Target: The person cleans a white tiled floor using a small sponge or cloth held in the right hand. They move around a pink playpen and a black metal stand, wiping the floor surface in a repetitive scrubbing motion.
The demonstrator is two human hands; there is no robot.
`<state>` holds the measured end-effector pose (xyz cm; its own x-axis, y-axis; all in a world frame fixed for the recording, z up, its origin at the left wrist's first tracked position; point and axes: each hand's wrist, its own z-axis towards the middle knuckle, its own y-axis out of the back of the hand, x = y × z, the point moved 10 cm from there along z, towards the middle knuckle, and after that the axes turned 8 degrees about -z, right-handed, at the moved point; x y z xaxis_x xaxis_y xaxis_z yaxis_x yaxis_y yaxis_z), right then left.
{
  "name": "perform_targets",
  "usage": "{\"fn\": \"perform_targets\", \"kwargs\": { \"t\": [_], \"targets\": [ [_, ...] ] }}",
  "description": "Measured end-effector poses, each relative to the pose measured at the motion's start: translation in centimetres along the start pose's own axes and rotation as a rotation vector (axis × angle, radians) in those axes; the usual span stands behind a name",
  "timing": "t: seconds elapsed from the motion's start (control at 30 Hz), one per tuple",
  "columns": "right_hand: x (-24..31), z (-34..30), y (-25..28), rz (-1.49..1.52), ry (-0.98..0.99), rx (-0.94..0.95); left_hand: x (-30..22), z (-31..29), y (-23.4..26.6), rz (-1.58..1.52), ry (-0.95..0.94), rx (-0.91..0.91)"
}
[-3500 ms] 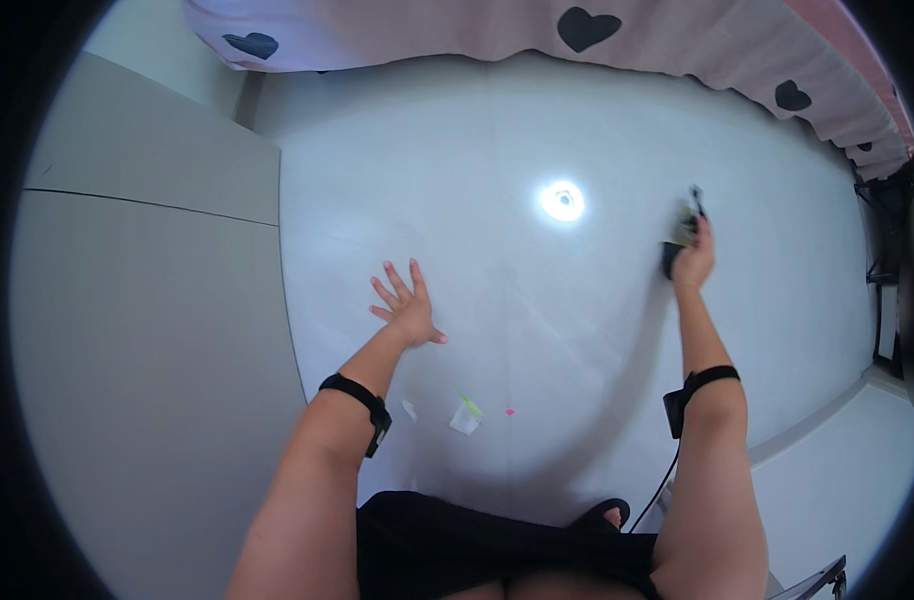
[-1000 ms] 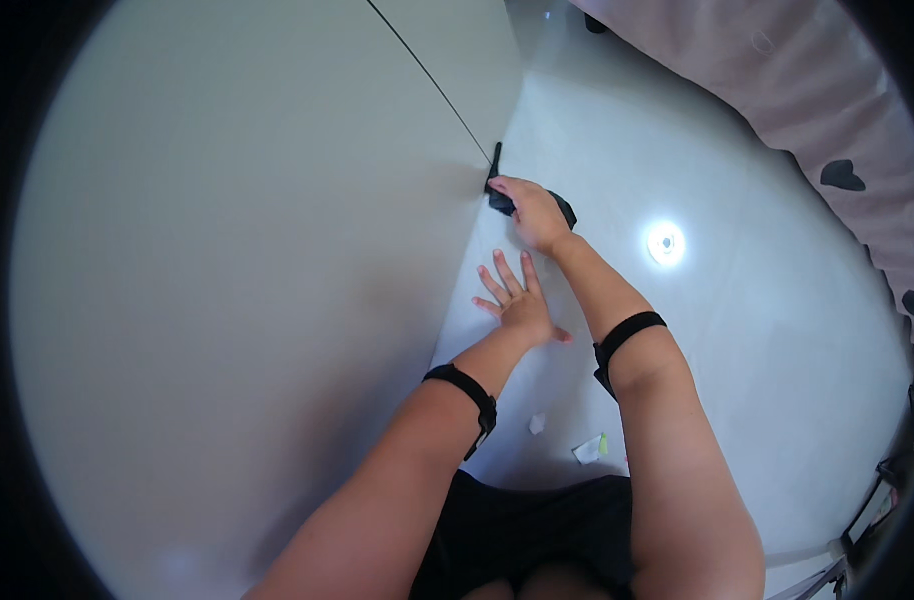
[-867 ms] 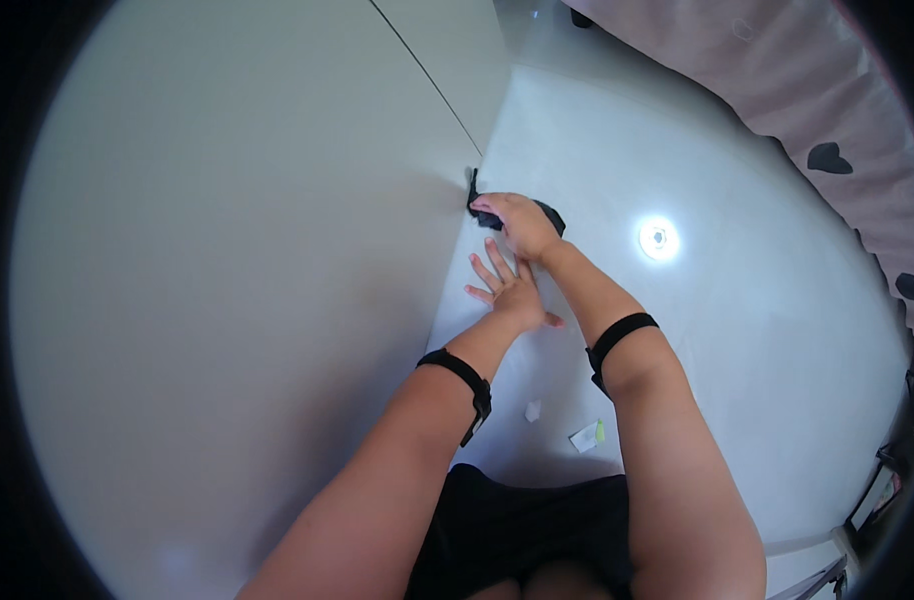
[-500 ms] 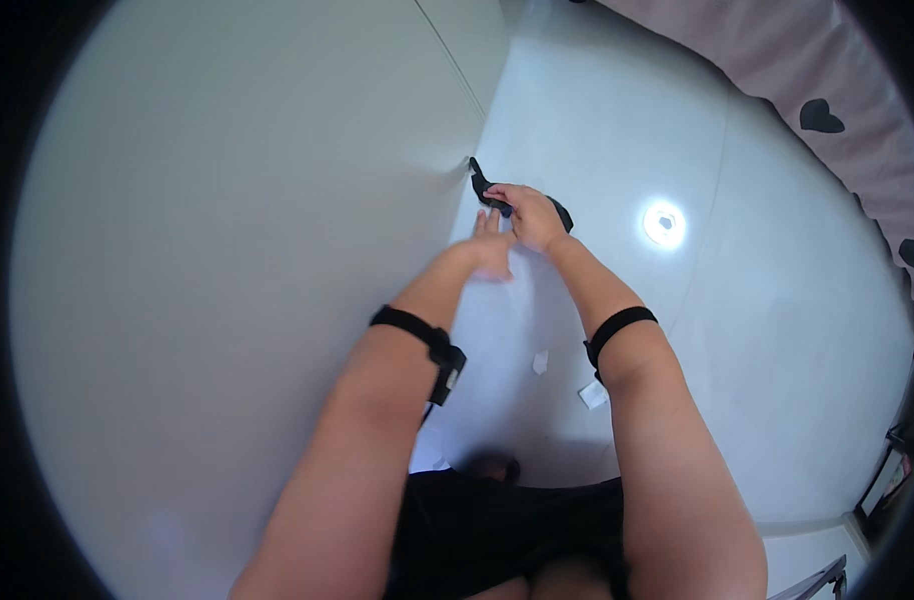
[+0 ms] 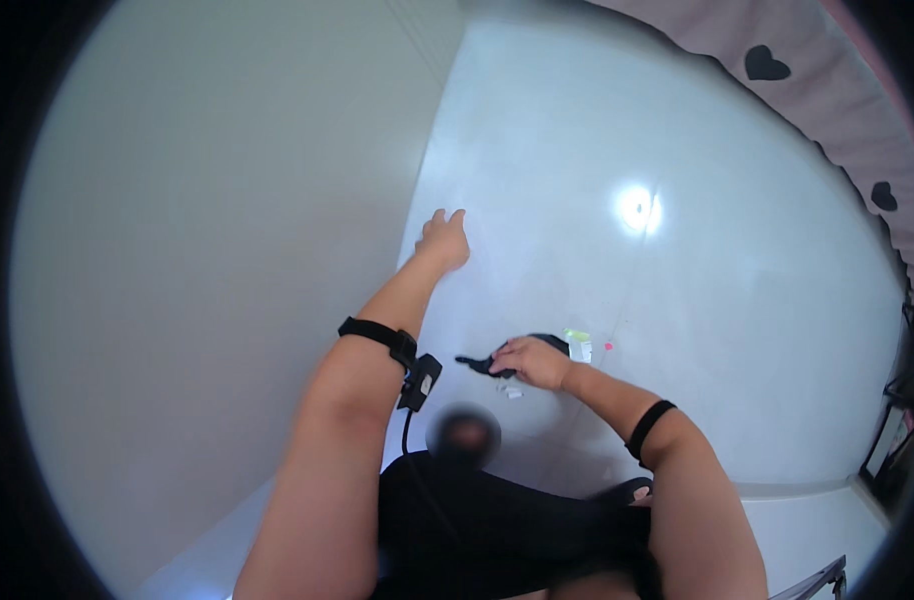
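Observation:
My right hand (image 5: 533, 362) is closed around a long black object (image 5: 482, 364) low over the pale floor. Its thin end sticks out to the left, and a wider dark part shows behind my fingers; its kind I cannot make out. Small white scraps (image 5: 514, 393) lie just below that hand. Right beside it is a yellow-green and white wrapper-like piece (image 5: 579, 345), with a small pink bit (image 5: 609, 346) farther right. My left hand (image 5: 444, 240) reaches farther forward, close to the foot of the wall, fingers apart and nothing in them.
A plain pale wall or panel (image 5: 227, 220) rises along the left. Pink fabric with dark hearts (image 5: 807, 95) hangs at the upper right. Dark-framed items (image 5: 887, 450) stand at the right edge. A black strap with a small box (image 5: 420, 382) and cable sits on my left forearm.
My right hand has drawn the black object back toward me, away from the wall's foot. My left hand has parted from it and stays forward near the wall. The view has shifted slightly.

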<state>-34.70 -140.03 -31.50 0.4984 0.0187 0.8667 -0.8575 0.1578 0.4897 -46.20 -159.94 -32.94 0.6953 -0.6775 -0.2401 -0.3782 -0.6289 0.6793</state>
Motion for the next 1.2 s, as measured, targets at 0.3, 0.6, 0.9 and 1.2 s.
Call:
{"fn": "perform_targets", "kwargs": {
  "t": [0.3, 0.6, 0.9, 1.2],
  "targets": [
    [0.4, -5.1, 21.5, 0.239, -0.439, -0.801, 0.0, -2.1, -1.2, -0.224, 0.208, 0.015],
    [-15.3, -31.9, 30.6, -0.807, -1.135, -1.250, -1.0, -3.6, -0.4, -0.096, 0.267, 0.006],
    [-14.5, -6.3, 36.2, -0.424, -0.760, -1.017, -0.9, -4.1, -1.9, -0.191, 0.255, 0.020],
    [0.7, -0.5, 6.6, -0.420, 0.082, -0.115, -0.4, -2.4, -3.6, -0.258, 0.219, 0.017]
  ]
}}
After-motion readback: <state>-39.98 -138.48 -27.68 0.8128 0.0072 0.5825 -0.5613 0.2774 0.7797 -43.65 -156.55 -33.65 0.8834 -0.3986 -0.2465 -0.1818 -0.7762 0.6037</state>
